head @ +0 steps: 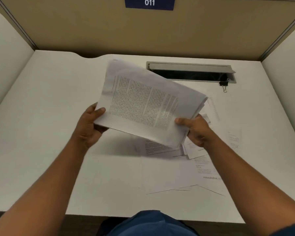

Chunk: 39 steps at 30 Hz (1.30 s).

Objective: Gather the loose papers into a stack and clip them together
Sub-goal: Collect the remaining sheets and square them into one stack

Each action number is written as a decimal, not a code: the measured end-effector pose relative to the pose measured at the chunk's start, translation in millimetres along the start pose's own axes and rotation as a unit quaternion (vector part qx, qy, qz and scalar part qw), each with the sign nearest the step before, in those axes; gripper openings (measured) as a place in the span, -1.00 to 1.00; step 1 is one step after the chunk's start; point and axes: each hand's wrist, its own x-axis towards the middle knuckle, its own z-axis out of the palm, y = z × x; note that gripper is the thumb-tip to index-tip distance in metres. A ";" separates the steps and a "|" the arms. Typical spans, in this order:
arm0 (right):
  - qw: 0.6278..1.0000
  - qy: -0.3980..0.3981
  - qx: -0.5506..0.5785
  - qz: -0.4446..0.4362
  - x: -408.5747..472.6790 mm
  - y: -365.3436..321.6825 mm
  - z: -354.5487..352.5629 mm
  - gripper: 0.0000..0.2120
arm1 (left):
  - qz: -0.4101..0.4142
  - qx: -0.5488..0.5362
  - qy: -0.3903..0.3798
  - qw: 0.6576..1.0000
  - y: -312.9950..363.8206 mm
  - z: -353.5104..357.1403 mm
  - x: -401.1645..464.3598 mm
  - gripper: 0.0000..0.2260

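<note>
**Both hands hold a sheaf of printed pages above the tabletop**

The left hand (88, 126) grips the near left corner of a thick stack of white printed paper sheets (143, 103), thumb pressed on the top page and fingers curled underneath. The right hand (196, 129) is closed on the stack's near right corner in the same way, thumb on top, fingers wrapped below. The stack is lifted clear of the white tabletop (41, 116) and tilted, its far edge raised toward the beige partition wall (92, 31); its shadow falls on the surface underneath. The top page carries dense blocks of text, too blurred to read.

More loose white printed sheets (177, 172) lie flat on the tabletop beneath and to the right of the held stack, overlapping one another at uneven angles, some reaching toward the near edge. One sheet lies partly under the right hand.

A small black binder clip with silver wire handles (223, 85) rests at the right end of a grey metal cable slot with an open lid (191, 72), set into the tabletop near the partition, well apart from both hands. A dark blue label printed "011" (149, 2) is fixed to the partition above. Blue clothing (152, 223) shows at the bottom edge.
</note>
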 end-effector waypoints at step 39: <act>0.982 0.042 -0.175 -0.053 0.1 31.8 9.9 -0.52 | 0.116 0.189 0.015 0.975 -54.9 -5.0 6.2 -0.67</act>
